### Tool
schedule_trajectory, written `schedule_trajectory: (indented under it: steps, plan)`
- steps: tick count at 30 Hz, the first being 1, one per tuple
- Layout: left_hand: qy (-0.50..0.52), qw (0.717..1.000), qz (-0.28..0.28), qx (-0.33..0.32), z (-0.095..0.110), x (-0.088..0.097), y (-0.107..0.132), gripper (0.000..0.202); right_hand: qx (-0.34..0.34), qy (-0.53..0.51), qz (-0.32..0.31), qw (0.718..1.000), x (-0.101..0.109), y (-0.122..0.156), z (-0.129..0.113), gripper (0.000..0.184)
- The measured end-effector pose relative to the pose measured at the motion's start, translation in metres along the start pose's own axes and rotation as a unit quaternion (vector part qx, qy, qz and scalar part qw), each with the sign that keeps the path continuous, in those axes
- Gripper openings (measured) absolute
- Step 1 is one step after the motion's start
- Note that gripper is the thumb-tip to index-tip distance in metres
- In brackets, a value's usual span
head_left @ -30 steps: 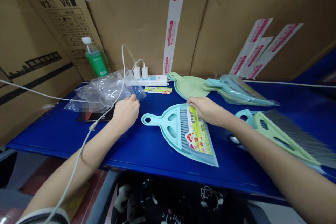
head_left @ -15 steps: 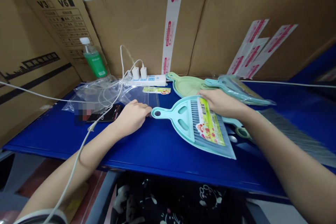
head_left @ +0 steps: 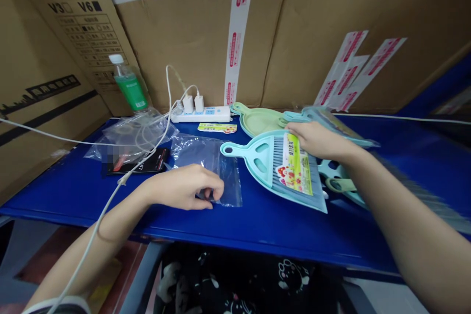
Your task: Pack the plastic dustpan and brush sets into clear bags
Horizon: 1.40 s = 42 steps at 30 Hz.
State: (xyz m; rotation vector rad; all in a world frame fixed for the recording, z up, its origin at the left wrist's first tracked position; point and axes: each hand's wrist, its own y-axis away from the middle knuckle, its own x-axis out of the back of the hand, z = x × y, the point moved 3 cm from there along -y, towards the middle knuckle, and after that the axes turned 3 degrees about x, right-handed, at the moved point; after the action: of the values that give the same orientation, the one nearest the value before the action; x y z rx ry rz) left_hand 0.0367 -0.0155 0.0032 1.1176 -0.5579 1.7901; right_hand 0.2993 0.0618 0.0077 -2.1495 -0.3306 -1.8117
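My left hand [head_left: 186, 187] pinches the near edge of a clear plastic bag [head_left: 208, 161] that lies flat on the blue table [head_left: 235, 223]. To its right, my right hand [head_left: 317, 140] grips the far edge of a light blue dustpan [head_left: 274, 169], which has a grey brush and a green and yellow label nested in it. The dustpan's handle points left, toward the bag, and stops just short of it.
A green dustpan [head_left: 257, 120] and more blue dustpan sets [head_left: 331, 122] lie behind, another brush set [head_left: 340, 181] at the right. A pile of clear bags [head_left: 128, 132], a black packet [head_left: 142, 163], a power strip [head_left: 200, 114], a green bottle [head_left: 127, 86] and cardboard boxes [head_left: 206, 34] stand at the back.
My left hand has drawn one clear bag out of the pile toward the near edge. My right hand has carried the blue dustpan to the right and further back.
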Motion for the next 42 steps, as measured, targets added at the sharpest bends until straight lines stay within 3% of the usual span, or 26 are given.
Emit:
schedule_trajectory:
  steps: [6,11,15,23,28,35,38,42]
  plan:
    - [0.017,0.999,-0.028,-0.011,0.008,-0.001,0.003,0.006,-0.046,-0.010,-0.046,0.998,0.000,0.002,-0.003,0.025]
    - [-0.025,0.999,0.034,-0.005,0.004,0.002,0.002,0.030,-0.038,0.007,-0.083,0.996,0.001,0.004,-0.005,0.023]
    - [-0.107,0.992,0.052,0.042,-0.004,0.002,0.004,0.037,-0.029,0.011,-0.100,0.995,0.002,0.005,-0.006,0.025]
    - [-0.137,0.990,0.023,0.038,-0.006,0.004,0.008,0.039,-0.032,0.000,-0.101,0.994,0.001,0.006,-0.008,0.026]
    - [-0.271,0.959,0.041,0.070,-0.008,-0.004,-0.005,0.019,-0.032,-0.003,-0.095,0.995,0.001,0.006,-0.010,0.027]
    - [-0.430,0.900,0.074,0.015,-0.006,-0.011,-0.010,0.015,-0.033,0.007,-0.104,0.994,0.003,0.007,-0.015,0.025]
    - [-0.469,0.879,0.080,0.015,-0.006,-0.014,-0.011,0.013,-0.033,0.014,-0.105,0.994,0.001,0.006,-0.013,0.024]
    - [-0.483,0.873,0.071,0.014,-0.006,-0.020,-0.015,0.012,-0.044,0.029,-0.111,0.992,-0.004,0.004,-0.010,0.022]
